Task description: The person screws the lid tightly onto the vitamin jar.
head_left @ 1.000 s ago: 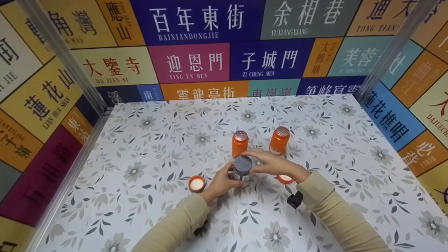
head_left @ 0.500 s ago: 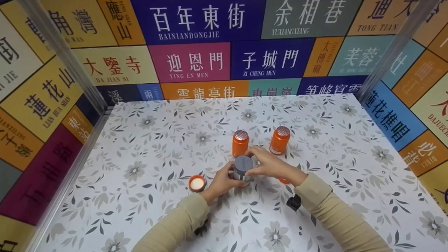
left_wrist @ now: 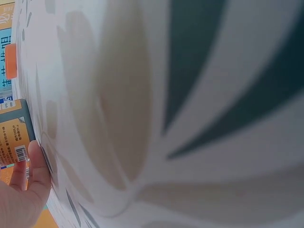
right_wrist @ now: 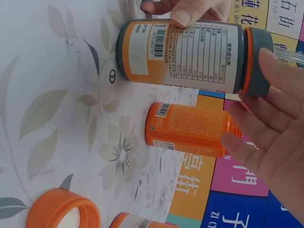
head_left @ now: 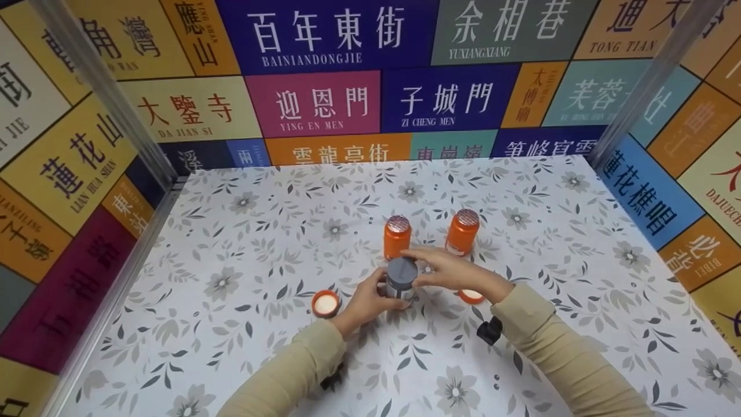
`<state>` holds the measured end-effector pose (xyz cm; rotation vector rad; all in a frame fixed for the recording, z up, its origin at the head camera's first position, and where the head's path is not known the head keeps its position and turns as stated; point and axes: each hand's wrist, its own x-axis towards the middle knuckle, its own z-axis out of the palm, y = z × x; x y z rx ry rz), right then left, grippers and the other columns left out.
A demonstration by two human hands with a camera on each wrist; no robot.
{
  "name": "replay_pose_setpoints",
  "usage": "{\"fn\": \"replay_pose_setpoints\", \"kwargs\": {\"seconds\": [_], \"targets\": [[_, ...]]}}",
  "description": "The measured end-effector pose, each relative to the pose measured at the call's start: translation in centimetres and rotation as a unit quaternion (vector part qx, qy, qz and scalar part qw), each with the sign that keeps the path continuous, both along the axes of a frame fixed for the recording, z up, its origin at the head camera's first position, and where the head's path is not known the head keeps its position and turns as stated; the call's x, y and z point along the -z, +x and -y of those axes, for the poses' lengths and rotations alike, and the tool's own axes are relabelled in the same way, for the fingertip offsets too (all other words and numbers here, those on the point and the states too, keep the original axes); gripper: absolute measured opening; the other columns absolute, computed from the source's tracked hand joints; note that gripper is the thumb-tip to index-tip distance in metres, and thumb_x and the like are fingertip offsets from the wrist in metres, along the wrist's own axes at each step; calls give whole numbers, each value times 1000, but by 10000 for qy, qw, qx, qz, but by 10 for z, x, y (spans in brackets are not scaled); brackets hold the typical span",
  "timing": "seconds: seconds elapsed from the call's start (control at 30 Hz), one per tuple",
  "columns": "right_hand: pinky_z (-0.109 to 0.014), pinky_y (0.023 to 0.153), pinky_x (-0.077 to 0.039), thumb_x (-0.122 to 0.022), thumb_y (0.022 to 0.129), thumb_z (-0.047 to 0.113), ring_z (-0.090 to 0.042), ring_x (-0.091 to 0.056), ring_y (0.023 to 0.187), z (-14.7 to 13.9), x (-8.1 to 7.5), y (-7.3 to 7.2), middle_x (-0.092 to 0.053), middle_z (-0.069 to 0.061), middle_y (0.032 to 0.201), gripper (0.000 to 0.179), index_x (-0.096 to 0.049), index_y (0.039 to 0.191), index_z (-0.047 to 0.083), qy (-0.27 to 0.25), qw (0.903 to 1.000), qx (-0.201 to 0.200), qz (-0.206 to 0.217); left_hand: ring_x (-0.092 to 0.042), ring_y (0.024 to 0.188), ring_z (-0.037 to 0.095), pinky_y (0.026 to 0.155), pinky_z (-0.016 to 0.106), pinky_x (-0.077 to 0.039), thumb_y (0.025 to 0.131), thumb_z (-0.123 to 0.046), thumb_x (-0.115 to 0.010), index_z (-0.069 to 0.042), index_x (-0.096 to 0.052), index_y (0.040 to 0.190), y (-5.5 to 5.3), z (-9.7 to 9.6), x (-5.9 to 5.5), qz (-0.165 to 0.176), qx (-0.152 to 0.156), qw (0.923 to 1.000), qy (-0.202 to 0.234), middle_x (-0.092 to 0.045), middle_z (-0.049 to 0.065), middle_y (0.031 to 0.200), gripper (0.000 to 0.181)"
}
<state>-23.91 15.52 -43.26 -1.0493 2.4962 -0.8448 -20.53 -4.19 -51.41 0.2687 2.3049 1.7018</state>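
The left hand [head_left: 366,300] was clamped round the grey jar [right_wrist: 204,61], upright on the floral tabletop [head_left: 278,231]; the right hand [head_left: 450,271] curled about its lid [head_left: 402,270] (how firmly was hard to tell). An orange bottle [head_left: 397,238] stood behind the jar, another bottle [head_left: 462,233] behind-right; an orange cap [head_left: 326,303] lay left of it, a second cap [head_left: 472,297] right.

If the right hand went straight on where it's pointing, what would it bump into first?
Probably the grey lid: the right hand points at it and looks close enough to touch. How deep things lie beyond is unclear.
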Motion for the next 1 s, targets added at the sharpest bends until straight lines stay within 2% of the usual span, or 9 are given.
{"fn": "replay_pose_setpoints", "kwargs": {"seconds": [0.13, 0.27, 0.37, 0.5, 0.57, 0.7, 0.8, 0.93, 1.0], "targets": [[-54, 102, -29, -69, 80, 26, -38, -32, 129, 4, 5, 2, -36, -23, 140, 61, -46, 132, 4, -24, 9994, 350, -83, -53, 113, 26, 96, 40, -41, 69, -17, -79, -15, -47, 125, 1, 0, -1, 45, -28, 10000, -21, -53, 10, 124, 64], [-47, 95, -38, -73, 76, 30, -31, -47, 116, 6, 10, 2, -50, -16, 125, 55, -52, 120, 5, -268, 9977, 562, -273, -52, 114, 27, 98, 41, -40, 69, -16, -79, -15, -48, 125, 0, -1, -1, 91, -53, 9999, 20, -53, 11, 124, 64], [-44, 94, -40, -74, 74, 31, -28, -49, 110, 7, 11, 3, -53, -11, 119, 59, -50, 120, 5, -381, 9971, 620, -212, -52, 114, 28, 99, 41, -39, 69, -14, -79, -16, -48, 125, 0, -1, -2, 121, -52, 9999, 49, -52, 11, 125, 64], [-49, 101, -33, -71, 78, 25, -33, -42, 122, 2, 5, 1, -48, -16, 130, 67, -41, 133, 2, -455, 9985, 298, 104, -52, 115, 29, 99, 42, -38, 68, -13, -78, -15, -48, 125, 0, 0, -2, 52, -15, 10000, 65, -53, 12, 125, 64], [-51, 102, -31, -66, 82, 20, -34, -39, 125, 0, 1, 0, -45, -18, 135, 64, -38, 137, 2, -469, 9986, 9, 236, -52, 114, 32, 98, 44, -38, 69, -10, -77, -12, -48, 124, 4, 0, -10, -10, 10, 9999, 105, -53, 15, 124, 62], [-50, 98, -36, -60, 87, 15, -34, -43, 123, -3, -3, -3, -45, -17, 136, 54, -41, 135, 2, -450, 9982, -289, 255, -52, 113, 34, 97, 44, -40, 70, -8, -77, -10, -47, 124, 4, -1, -8, -31, -1, 9998, 181, -53, 16, 122, 61], [-51, 99, -34, -62, 86, 19, -35, -41, 124, -2, -3, -2, -45, -18, 136, 56, -41, 136, 3, -308, 9994, -114, 125, -53, 113, 31, 96, 42, -41, 70, -12, -78, -14, -47, 126, 0, -2, 1, 21, -20, 9999, 130, -53, 13, 122, 64], [-55, 102, -29, -65, 83, 28, -40, -32, 129, 1, 1, 2, -39, -21, 139, 61, -43, 134, 4, -130, 9995, 285, -2, -52, 113, 28, 96, 41, -41, 69, -16, -79, -16, -47, 125, -1, -2, 1, 93, -35, 9999, 29, -53, 10, 122, 64], [-55, 101, -30, -68, 80, 30, -39, -34, 128, 4, 4, 3, -39, -22, 138, 60, -47, 130, 4, -205, 9986, 479, -53, -52, 114, 28, 96, 42, -41, 69, -17, -79, -17, -47, 125, -1, -2, 1, 111, -48, 9999, 1, -53, 10, 123, 64]]}}
